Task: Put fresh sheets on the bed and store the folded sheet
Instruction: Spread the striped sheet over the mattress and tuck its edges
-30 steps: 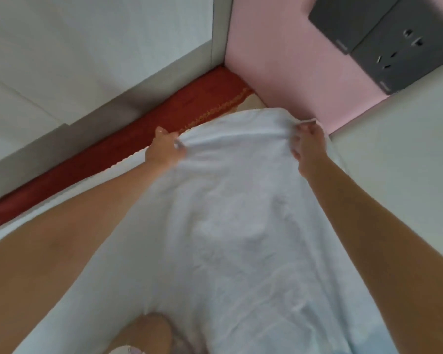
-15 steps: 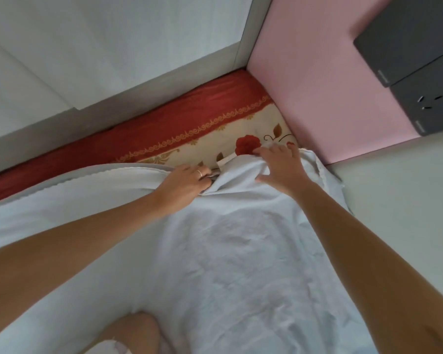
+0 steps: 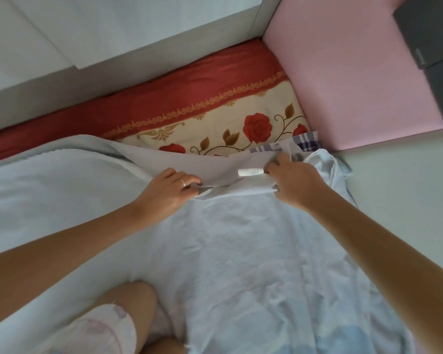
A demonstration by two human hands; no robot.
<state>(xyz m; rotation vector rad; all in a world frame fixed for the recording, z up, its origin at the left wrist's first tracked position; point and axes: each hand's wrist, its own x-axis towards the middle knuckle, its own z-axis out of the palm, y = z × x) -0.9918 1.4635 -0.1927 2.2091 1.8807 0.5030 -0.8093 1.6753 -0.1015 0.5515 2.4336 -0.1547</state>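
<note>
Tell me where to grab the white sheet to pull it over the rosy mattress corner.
Grab the white sheet by its loose top edge, where it is folded back off the rose mattress. Come from the near side, reaching over the sheet: that edge lies free and raised, so fingers can pinch it. The left hand and right hand both hold it there.

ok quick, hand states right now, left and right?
Left hand: closed, pinching the edge of the white sheet.
Right hand: closed, gripping a bunched part of the same sheet's edge.
</note>
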